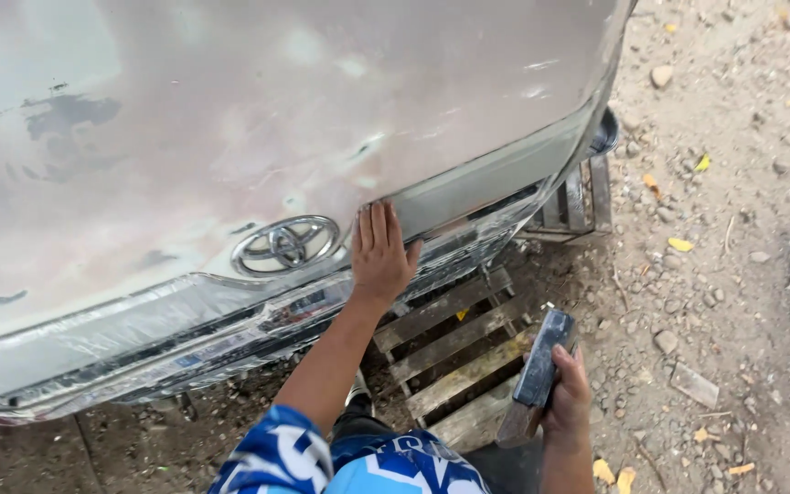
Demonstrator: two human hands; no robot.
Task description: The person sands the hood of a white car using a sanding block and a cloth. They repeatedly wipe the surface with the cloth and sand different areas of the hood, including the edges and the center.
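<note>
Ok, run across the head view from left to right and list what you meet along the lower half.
Chrome emblem on the car's hood → left hand flat on the hood edge → wooden pallet → dark block tool in the right hand → flat stone on the dirt.

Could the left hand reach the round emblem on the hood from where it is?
Probably yes. The left hand lies flat on the hood, right beside the emblem, with bare metal and nothing between them.

An outdoor car-repair yard: a sanded car panel [258,128] above dirt ground [733,274] and a wooden pallet [454,352]
</note>
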